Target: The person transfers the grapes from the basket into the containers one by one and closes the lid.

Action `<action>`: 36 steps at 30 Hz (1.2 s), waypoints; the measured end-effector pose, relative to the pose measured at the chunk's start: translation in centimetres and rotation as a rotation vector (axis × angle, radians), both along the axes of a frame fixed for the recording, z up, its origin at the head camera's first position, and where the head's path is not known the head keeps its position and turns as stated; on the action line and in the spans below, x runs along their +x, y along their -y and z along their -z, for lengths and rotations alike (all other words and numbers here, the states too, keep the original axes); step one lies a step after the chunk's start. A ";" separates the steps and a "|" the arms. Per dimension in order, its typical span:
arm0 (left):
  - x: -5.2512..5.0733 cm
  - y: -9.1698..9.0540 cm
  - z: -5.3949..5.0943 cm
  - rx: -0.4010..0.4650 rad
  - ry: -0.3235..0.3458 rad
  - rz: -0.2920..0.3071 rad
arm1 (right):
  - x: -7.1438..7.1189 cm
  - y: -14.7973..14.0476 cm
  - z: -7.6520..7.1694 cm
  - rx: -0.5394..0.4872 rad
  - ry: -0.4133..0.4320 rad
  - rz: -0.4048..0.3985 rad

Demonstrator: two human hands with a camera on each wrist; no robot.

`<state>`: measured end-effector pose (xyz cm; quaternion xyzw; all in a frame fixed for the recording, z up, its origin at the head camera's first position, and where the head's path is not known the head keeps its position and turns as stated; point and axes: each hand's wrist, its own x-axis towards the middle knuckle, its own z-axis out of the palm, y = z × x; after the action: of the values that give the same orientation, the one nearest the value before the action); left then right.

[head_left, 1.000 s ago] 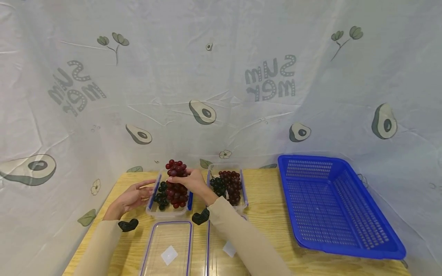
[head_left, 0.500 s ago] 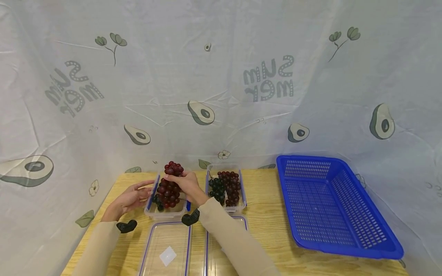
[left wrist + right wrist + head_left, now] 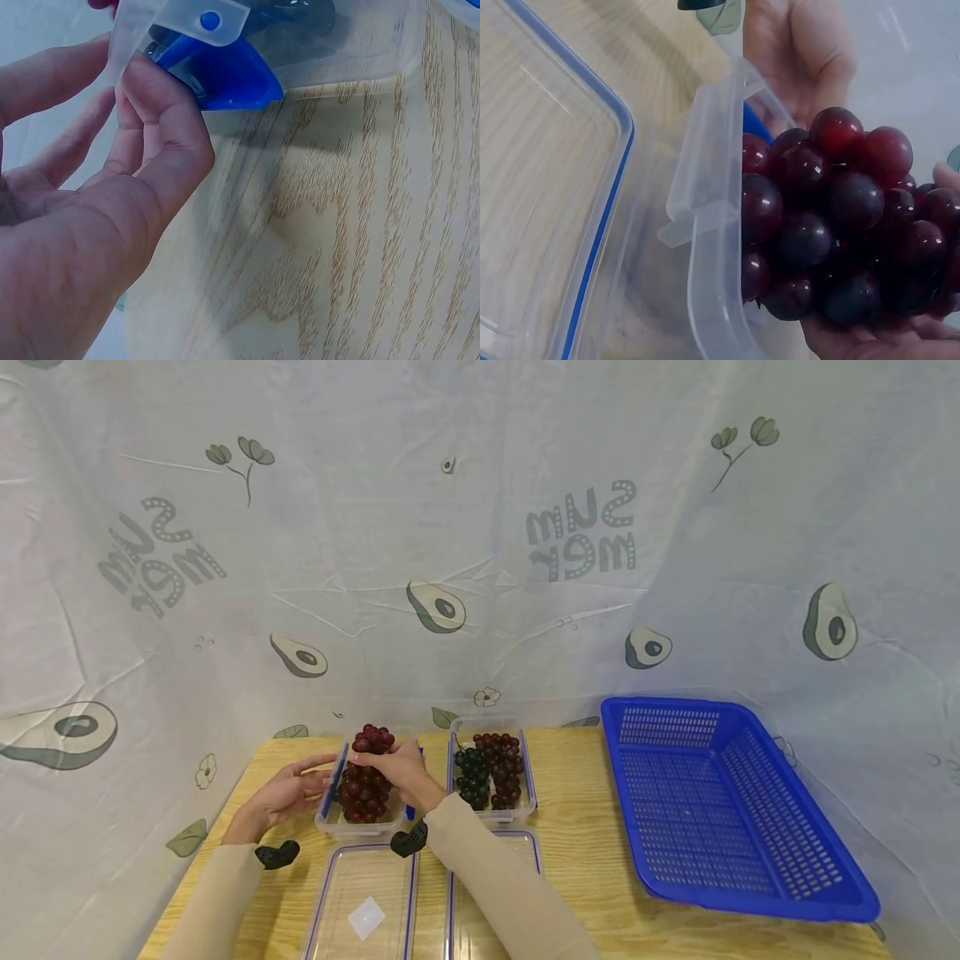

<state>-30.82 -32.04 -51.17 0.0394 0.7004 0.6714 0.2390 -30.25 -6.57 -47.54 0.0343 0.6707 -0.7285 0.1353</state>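
In the head view my right hand (image 3: 401, 770) grips a bunch of dark red grapes (image 3: 364, 795) from its right side, low in the left clear box (image 3: 360, 829). The right wrist view shows these grapes (image 3: 847, 217) inside the box wall (image 3: 712, 277), with fingers of my right hand (image 3: 877, 341) under them. At the box's left side is my left hand (image 3: 285, 793); the left wrist view has its thumb and fingers (image 3: 161, 97) pinching the clear flap (image 3: 199, 19) beside blue plastic (image 3: 232, 75). The red bunch mostly hides dark green grapes in that box.
A second clear box (image 3: 502, 815) with green grapes (image 3: 472, 774) and red grapes (image 3: 507, 770) stands to the right. Two clear lids (image 3: 360, 877) with blue seals lie in front, one partly under my right sleeve. A blue basket (image 3: 738, 827) sits at the right.
My right hand has carried the red bunch left and then down into the left box, over the green grapes. My left hand has stayed at the box's side.
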 end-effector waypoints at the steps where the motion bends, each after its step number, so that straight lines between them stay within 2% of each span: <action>1: 0.0 0.0 0.0 -0.002 0.002 -0.003 | 0.1 0.1 0.0 0.037 0.001 -0.004; 4: 0.0 -0.1 0.0 -0.013 0.005 -0.008 | 0.4 0.2 -0.1 0.129 -0.007 -0.025; 8: 0.1 -0.2 0.0 -0.025 0.001 -0.018 | 0.4 0.6 0.0 0.244 -0.062 -0.064; 16: 0.4 -0.2 0.0 -0.020 -0.004 -0.008 | 0.2 1.1 0.0 0.469 -0.155 -0.051; 22: 0.2 -0.2 0.0 -0.047 -0.015 -0.005 | -0.3 0.6 -0.3 0.548 -0.282 -0.120; 25: 0.1 -0.2 0.1 -0.051 -0.014 -0.007 | -0.7 0.1 -0.5 0.630 -0.357 -0.139; 30: 0.1 -0.1 0.0 -0.026 -0.002 -0.010 | -1.3 -0.8 -0.9 0.900 -0.575 -0.168; 32: 0.1 -0.1 0.0 -0.013 0.003 -0.012 | -1.5 -1.1 -0.9 0.988 -0.633 -0.174; 34: 0.2 -0.1 0.0 -0.005 0.005 -0.010 | -1.7 -1.5 -0.8 1.034 -0.656 -0.172; 36: 0.3 -0.1 0.0 0.000 0.007 -0.014 | -1.7 -1.9 -0.7 1.034 -0.648 -0.176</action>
<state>-30.55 -31.93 -51.12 0.0321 0.6998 0.6731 0.2369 -31.94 -4.64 -46.79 -0.1830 0.9445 -0.2683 -0.0501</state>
